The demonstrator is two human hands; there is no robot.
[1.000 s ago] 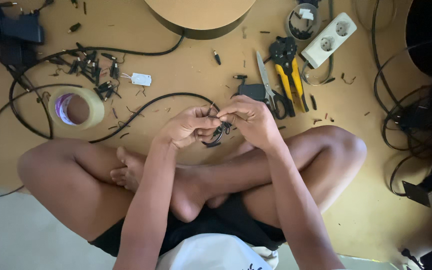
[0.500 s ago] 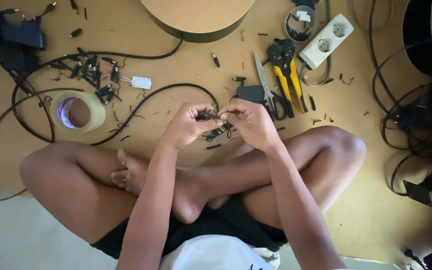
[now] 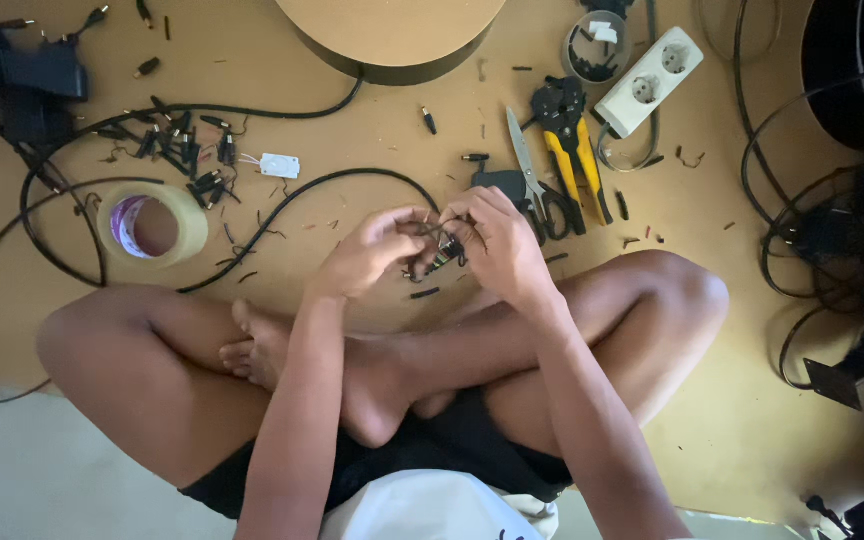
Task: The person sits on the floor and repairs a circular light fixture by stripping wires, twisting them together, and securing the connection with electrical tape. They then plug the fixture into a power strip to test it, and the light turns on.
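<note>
My left hand (image 3: 367,255) and right hand (image 3: 497,240) meet above the smooth tan floor (image 3: 372,150), fingers pinched shut on a small dark connector (image 3: 440,252) with thin wire ends. A glossy tape roll (image 3: 152,225) lies left; yellow-handled crimpers (image 3: 577,150) lie right.
</note>
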